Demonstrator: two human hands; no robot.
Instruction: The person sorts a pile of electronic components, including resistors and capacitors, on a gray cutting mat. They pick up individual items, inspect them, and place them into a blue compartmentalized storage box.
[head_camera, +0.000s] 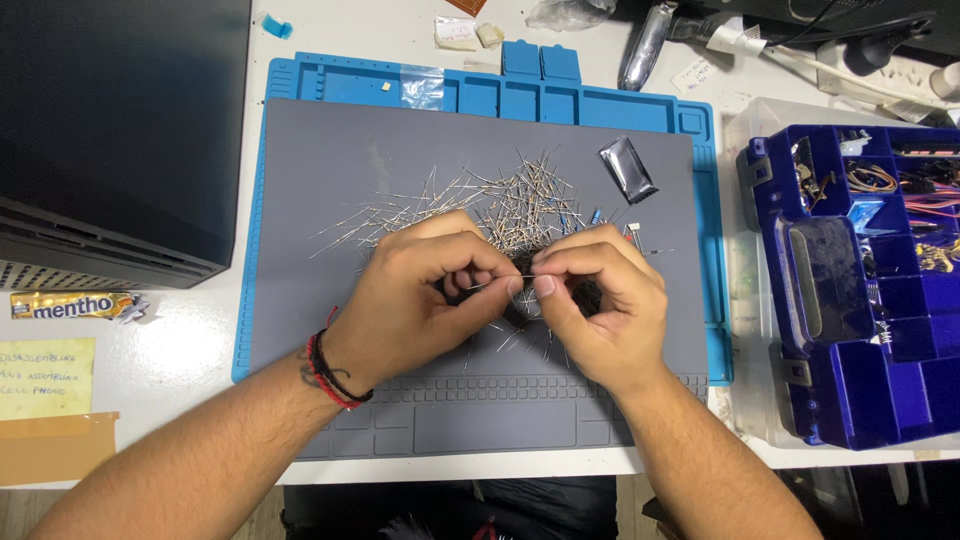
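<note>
Both hands meet over the grey mat (330, 180). Left hand (415, 300) and right hand (600, 300) each pinch one end of a thin wire (497, 283), fingertips clamped on it, just in front of the pile of wire pieces (500, 205) at the mat's centre. I wear a red and black wristband (325, 372) on the left wrist. To the mat's right stands a blue parts box (850, 340); a small black pouch (628, 168) lies at its far right corner.

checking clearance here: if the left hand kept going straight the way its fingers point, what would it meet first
Probably the right hand: the left hand points rightward, its fingertips almost meeting the other's around a thin wire lead pinched between them. Depth is hard to judge from above.
</note>
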